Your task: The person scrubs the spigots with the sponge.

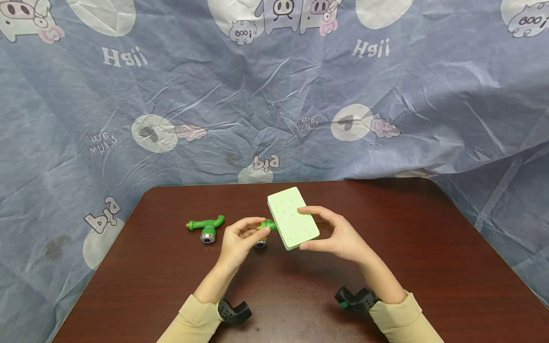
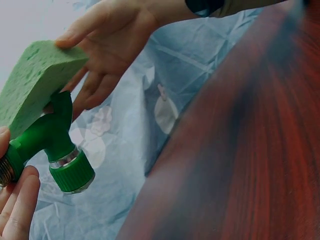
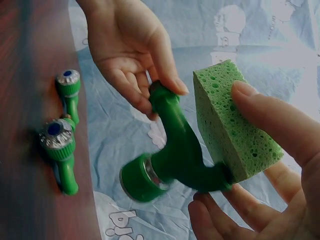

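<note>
My left hand (image 1: 240,240) pinches a green tap (image 3: 175,140) by its brass threaded end (image 2: 6,172), above the table. The tap's ribbed green knob (image 2: 72,172) hangs downward. In my right hand (image 1: 336,233) is a pale green rectangular sponge (image 1: 293,219), thumb on one face and fingers on the other side. The sponge lies along the tap's spout and hides most of the tap in the head view. Fingers of the right hand are also close under the spout's end in the right wrist view; whether they touch it I cannot tell.
On the dark wooden table (image 1: 429,262) lies another green tap (image 1: 206,225) with a silver, blue-centred knob. A third tap (image 1: 260,244) is mostly hidden behind the left hand. A blue patterned cloth (image 1: 240,95) hangs behind the table's back edge.
</note>
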A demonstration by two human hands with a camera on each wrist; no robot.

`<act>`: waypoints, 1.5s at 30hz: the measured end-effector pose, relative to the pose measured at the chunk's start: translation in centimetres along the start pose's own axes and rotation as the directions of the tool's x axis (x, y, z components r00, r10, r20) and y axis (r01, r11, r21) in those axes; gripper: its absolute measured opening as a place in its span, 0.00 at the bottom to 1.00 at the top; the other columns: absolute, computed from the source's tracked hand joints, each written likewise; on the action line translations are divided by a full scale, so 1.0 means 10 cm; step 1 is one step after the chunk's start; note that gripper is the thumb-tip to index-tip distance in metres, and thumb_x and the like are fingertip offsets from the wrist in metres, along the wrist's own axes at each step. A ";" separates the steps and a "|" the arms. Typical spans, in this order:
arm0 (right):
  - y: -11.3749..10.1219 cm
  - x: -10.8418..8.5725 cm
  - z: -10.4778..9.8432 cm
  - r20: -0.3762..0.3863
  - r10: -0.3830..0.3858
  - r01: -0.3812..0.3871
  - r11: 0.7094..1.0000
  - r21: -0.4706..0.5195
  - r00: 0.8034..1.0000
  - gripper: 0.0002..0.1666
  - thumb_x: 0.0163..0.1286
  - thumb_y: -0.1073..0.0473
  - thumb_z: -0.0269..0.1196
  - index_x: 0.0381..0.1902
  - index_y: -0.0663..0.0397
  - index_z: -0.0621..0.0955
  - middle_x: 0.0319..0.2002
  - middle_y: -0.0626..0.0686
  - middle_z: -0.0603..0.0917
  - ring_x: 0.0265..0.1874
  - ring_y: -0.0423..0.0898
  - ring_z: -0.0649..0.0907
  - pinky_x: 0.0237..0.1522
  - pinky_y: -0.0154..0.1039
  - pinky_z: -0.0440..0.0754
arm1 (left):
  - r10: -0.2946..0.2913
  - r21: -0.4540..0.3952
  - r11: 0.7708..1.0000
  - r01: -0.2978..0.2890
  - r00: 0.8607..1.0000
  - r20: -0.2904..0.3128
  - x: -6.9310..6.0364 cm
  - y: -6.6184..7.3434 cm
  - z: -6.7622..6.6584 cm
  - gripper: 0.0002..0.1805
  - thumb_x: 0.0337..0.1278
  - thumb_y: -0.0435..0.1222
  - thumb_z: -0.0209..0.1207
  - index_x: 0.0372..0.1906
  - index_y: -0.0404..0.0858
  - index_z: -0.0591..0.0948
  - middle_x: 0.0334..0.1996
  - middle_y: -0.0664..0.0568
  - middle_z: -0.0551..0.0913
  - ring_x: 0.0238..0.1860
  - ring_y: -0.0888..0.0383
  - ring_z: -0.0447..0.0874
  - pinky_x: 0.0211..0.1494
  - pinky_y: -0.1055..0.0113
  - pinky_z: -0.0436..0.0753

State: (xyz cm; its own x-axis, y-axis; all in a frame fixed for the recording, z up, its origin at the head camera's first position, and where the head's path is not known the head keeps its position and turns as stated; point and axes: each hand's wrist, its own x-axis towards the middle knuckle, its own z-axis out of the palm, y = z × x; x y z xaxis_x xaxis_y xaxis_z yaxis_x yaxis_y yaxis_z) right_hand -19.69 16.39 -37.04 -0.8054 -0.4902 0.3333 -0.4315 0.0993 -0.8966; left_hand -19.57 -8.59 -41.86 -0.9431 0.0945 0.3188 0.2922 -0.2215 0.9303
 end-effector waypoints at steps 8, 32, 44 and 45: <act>-0.01 0.01 0.07 -0.004 -0.007 0.007 1.000 -0.009 1.000 0.40 0.46 0.69 0.75 0.59 0.56 0.73 0.52 0.59 0.77 0.42 0.52 0.82 0.39 0.47 0.84 | -0.001 0.008 1.000 0.001 1.000 0.004 -0.01 -0.01 0.03 0.17 0.50 0.25 0.65 0.47 0.22 0.78 0.31 0.50 0.84 0.33 0.53 0.86 0.37 0.59 0.85; -0.07 -0.02 -0.04 -0.087 0.004 -0.009 0.998 -0.056 0.996 0.41 0.45 0.69 0.75 0.59 0.54 0.74 0.47 0.57 0.79 0.39 0.49 0.83 0.38 0.42 0.83 | 0.049 -0.065 0.997 -0.051 0.998 -0.038 0.03 0.05 -0.04 0.17 0.53 0.23 0.62 0.47 0.16 0.75 0.30 0.52 0.85 0.29 0.55 0.86 0.36 0.60 0.85; -0.33 -0.01 0.13 -0.092 -0.015 0.011 0.999 -0.046 0.996 0.39 0.45 0.75 0.73 0.58 0.64 0.72 0.45 0.60 0.80 0.38 0.47 0.82 0.37 0.42 0.83 | 0.013 -0.055 0.998 -0.015 0.999 -0.036 0.02 0.05 -0.03 0.19 0.53 0.24 0.62 0.47 0.14 0.74 0.30 0.52 0.85 0.28 0.55 0.86 0.36 0.62 0.85; -0.34 -0.01 0.12 -0.092 -0.011 0.007 0.999 -0.046 0.996 0.39 0.46 0.75 0.73 0.58 0.64 0.73 0.44 0.60 0.80 0.38 0.47 0.82 0.37 0.42 0.83 | 0.016 -0.055 0.998 -0.018 0.999 -0.034 0.02 0.05 -0.03 0.19 0.53 0.24 0.62 0.47 0.14 0.74 0.30 0.52 0.85 0.28 0.54 0.86 0.35 0.62 0.85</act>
State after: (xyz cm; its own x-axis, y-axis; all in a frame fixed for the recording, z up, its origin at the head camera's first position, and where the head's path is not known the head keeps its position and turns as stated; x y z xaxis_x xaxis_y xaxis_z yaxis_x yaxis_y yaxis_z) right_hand -17.66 15.08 -34.36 -0.8343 -0.4096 0.3689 -0.4556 0.1357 -0.8798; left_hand -19.66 -8.99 -41.35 -0.9432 0.0580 0.3271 0.2997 -0.2760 0.9132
